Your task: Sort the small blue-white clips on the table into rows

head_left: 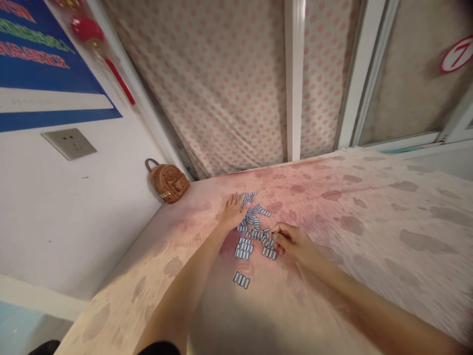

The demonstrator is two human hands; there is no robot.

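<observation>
Small white tiles with blue edges (255,233) lie in a loose spread on the patterned cloth. Some overlap at odd angles. Below them a neat block of tiles (244,248) sits in rows, and nearest to me is a short separate row (241,280). My left hand (235,212) rests palm down at the far left of the spread, fingers stretched out, beside the tiles. At the right side my right hand (290,238) has its fingers curled and thumb brought in, close against another row of tiles (269,253). Whatever its fingertips hold is too small to make out.
A brown miniature backpack (169,183) stands against the wall at the far left corner. The patterned cloth (351,197) covers the whole surface. A dotted curtain (229,88) hangs behind it, and a wall socket (69,143) is on the left.
</observation>
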